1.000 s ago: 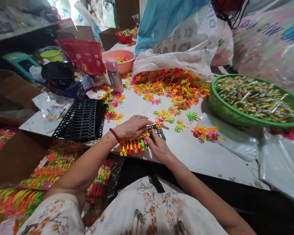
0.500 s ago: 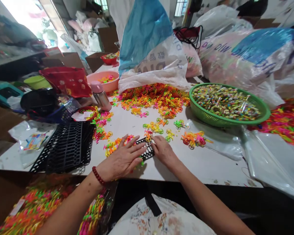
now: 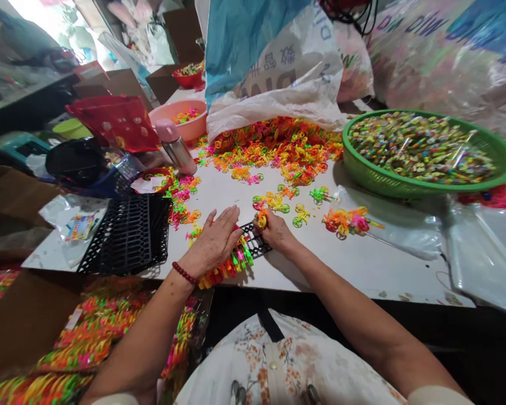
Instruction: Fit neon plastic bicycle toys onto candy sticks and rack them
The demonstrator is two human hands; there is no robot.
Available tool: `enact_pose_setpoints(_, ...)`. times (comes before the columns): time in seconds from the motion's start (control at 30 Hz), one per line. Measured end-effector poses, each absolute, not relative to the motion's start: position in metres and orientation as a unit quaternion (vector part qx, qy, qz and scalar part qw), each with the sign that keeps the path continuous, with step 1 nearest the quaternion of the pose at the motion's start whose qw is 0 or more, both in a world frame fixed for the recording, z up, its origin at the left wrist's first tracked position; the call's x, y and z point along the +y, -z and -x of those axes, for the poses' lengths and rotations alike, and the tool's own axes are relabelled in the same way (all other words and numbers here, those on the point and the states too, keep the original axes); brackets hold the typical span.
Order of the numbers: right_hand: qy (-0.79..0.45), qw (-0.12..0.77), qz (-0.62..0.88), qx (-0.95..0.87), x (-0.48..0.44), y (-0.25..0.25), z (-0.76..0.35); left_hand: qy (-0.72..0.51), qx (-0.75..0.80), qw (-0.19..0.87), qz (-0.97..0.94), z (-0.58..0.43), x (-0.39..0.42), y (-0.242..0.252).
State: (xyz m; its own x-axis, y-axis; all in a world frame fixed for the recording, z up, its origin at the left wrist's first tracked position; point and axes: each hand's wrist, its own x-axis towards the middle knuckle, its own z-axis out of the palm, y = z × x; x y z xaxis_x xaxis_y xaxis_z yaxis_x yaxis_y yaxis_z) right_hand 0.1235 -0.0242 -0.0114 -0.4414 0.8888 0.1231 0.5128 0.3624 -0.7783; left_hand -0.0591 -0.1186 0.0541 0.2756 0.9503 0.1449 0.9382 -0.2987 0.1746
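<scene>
On the white table, a black plastic grid rack (image 3: 257, 243) lies between my hands. Small bright plastic toy bicycles (image 3: 226, 270) stand packed in a row along its left part. My left hand (image 3: 213, 239) rests over that row, its fingers stretched out and its palm down. A red bead bracelet (image 3: 184, 273) circles the left wrist. At the rack's right end, my right hand (image 3: 276, 230) pinches an orange-yellow toy bicycle (image 3: 262, 218). Loose toy bicycles (image 3: 274, 201) lie just beyond the fingers.
A big heap of toy bicycles (image 3: 287, 149) spills from a white-and-blue sack (image 3: 274, 62). To the right is a green basket (image 3: 405, 188) of small wrapped pieces, by clear plastic bags (image 3: 388, 219). On the left are stacked black racks (image 3: 129, 236) and a flask (image 3: 175, 146).
The view has tilted down and shifted. My left hand has drawn back, uncovering more of the bicycle row. An orange-yellow bicycle now shows in my right fingers.
</scene>
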Motion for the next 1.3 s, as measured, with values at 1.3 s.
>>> enact_pose_setpoints(1.3,0.024,0.149,0.642,-0.751,-0.018,0.015,-0.333,-0.147,0.491,-0.071,-0.856,0.061,-0.118,-0.04)
